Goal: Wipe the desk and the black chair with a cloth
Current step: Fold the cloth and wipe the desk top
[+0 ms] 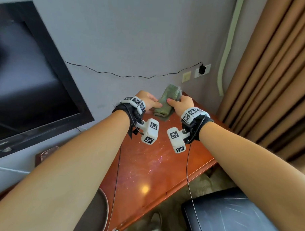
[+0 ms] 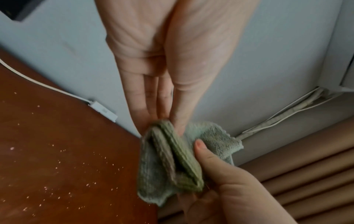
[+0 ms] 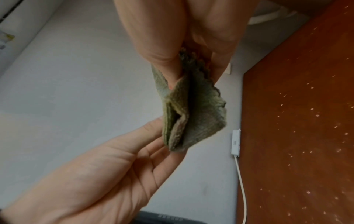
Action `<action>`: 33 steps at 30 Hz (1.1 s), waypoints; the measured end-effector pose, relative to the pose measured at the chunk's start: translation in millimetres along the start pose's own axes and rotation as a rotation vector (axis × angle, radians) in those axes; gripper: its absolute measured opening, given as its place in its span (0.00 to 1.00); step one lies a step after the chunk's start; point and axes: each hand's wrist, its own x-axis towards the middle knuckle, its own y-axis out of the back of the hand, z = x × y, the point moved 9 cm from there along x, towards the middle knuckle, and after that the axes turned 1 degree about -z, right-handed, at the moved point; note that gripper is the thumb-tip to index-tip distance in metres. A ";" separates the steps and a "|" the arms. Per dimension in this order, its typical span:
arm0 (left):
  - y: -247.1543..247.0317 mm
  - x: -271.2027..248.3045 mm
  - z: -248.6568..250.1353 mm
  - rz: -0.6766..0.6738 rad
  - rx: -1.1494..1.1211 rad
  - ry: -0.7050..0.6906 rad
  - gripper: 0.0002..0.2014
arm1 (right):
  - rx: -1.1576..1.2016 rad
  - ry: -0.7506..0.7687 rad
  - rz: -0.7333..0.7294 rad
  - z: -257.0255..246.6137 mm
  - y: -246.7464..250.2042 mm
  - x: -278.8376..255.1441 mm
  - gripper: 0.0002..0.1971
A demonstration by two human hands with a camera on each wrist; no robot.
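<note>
The speckled reddish desk [image 1: 154, 167] runs along the wall, the black chair [image 1: 231, 221] near its front edge. Over the desk's far right corner a folded green cloth [image 1: 167, 103] hangs between both hands: left hand [image 1: 149, 101] pinches one end with nearly straight fingers, right hand [image 1: 183, 102] pinches the other between thumb and fingers

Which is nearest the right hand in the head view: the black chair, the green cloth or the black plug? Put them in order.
1. green cloth, held in the right hand itself.
2. black plug, higher up, to the right.
3. black chair, far down at the bottom right.
</note>
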 end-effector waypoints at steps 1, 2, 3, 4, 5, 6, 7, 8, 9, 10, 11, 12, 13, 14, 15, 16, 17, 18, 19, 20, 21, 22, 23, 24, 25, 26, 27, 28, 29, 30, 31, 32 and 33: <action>-8.2 9.1 -3.7 -0.036 -0.039 0.018 0.09 | 0.000 -0.025 0.028 8.8 7.1 7.0 0.11; -16.0 18.0 -7.0 -0.072 -0.076 0.036 0.05 | 0.004 -0.054 0.059 19.1 14.3 15.2 0.12; -23.5 27.7 -9.4 -0.101 -0.099 0.051 0.03 | 0.016 -0.088 0.088 29.4 22.2 23.3 0.13; -29.3 38.7 -12.2 -0.116 -0.109 0.061 0.03 | 0.039 -0.126 0.109 39.9 29.3 31.8 0.13; -34.6 51.5 -15.1 -0.127 -0.115 0.069 0.04 | 0.061 -0.162 0.124 50.1 35.8 40.7 0.14; -40.2 65.2 -18.2 -0.136 -0.121 0.076 0.04 | 0.077 -0.198 0.133 59.3 41.7 49.3 0.15; -46.2 79.3 -20.8 -0.144 -0.132 0.082 0.05 | 0.083 -0.230 0.138 66.7 47.5 56.8 0.15; -52.5 93.1 -22.7 -0.148 -0.144 0.084 0.05 | 0.077 -0.256 0.143 73.7 52.5 64.1 0.15; -59.3 107.4 -24.0 -0.150 -0.151 0.083 0.05 | 0.058 -0.279 0.151 80.2 57.6 70.8 0.14; -66.6 121.1 -23.9 -0.153 -0.150 0.079 0.05 | 0.033 -0.298 0.163 86.6 62.3 77.3 0.14; -74.7 134.6 -23.8 -0.158 -0.144 0.073 0.04 | 0.008 -0.312 0.178 93.9 66.9 83.1 0.13; -83.5 146.3 -23.9 -0.166 -0.141 0.069 0.04 | -0.018 -0.325 0.196 102.8 71.6 87.9 0.13; -92.7 156.4 -24.1 -0.175 -0.139 0.064 0.04 | -0.051 -0.339 0.214 112.7 76.6 91.5 0.12; -101.9 166.0 -24.7 -0.183 -0.128 0.055 0.05 | -0.088 -0.360 0.234 124.3 82.2 94.2 0.11; -111.6 175.1 -25.6 -0.186 -0.105 0.039 0.05 | -0.119 -0.389 0.252 137.1 88.0 95.5 0.11; -120.6 181.9 -25.9 -0.180 -0.077 0.017 0.06 | -0.133 -0.420 0.267 150.3 94.0 95.7 0.11; -129.6 188.0 -26.1 -0.169 -0.051 -0.006 0.07 | -0.135 -0.450 0.282 163.6 100.4 95.4 0.12; -137.8 193.1 -26.1 -0.154 -0.023 -0.026 0.07 | -0.135 -0.475 0.294 176.5 107.2 95.8 0.13; -146.1 197.9 -26.2 -0.142 0.000 -0.041 0.07 | -0.134 -0.496 0.302 188.1 114.2 96.1 0.13; -153.3 202.3 -25.7 -0.131 0.023 -0.052 0.07 | -0.129 -0.511 0.309 198.1 120.8 96.7 0.14; -160.4 208.3 -25.5 -0.122 0.046 -0.062 0.07 | -0.119 -0.522 0.316 207.6 127.7 98.4 0.13; -166.7 213.9 -25.4 -0.114 0.074 -0.067 0.07 | -0.111 -0.531 0.322 216.2 134.3 100.0 0.12; -173.2 219.8 -26.4 -0.105 0.099 -0.066 0.06 | -0.106 -0.544 0.326 225.0 139.7 100.5 0.12; -179.5 225.4 -27.1 -0.095 0.123 -0.061 0.06 | -0.100 -0.558 0.328 233.5 144.8 101.1 0.11; -186.5 230.9 -27.6 -0.085 0.144 -0.059 0.06 | -0.097 -0.570 0.326 242.4 149.6 101.8 0.12; -194.5 234.9 -27.4 -0.080 0.167 -0.061 0.06 | -0.093 -0.582 0.324 251.5 154.0 102.7 0.12; -203.8 238.4 -26.8 -0.083 0.190 -0.066 0.05 | -0.086 -0.593 0.322 260.2 158.3 103.8 0.12; -212.4 240.7 -25.0 -0.097 0.217 -0.069 0.05 | -0.077 -0.606 0.320 268.3 162.6 105.8 0.12; -222.1 243.1 -24.0 -0.123 0.251 -0.066 0.04 | -0.074 -0.621 0.316 276.7 167.3 108.9 0.11; -231.9 244.8 -24.4 -0.162 0.296 -0.057 0.05 | -0.077 -0.633 0.312 284.2 171.8 112.5 0.10; -242.2 245.5 -26.7 -0.209 0.345 -0.044 0.08 | -0.090 -0.648 0.310 291.7 176.4 115.6 0.10; -251.6 246.0 -29.3 -0.250 0.391 -0.029 0.11 | -0.103 -0.660 0.309 299.1 180.7 119.4 0.10; -259.2 247.7 -32.3 -0.276 0.425 -0.017 0.14 | -0.112 -0.668 0.311 306.6 184.7 124.0 0.10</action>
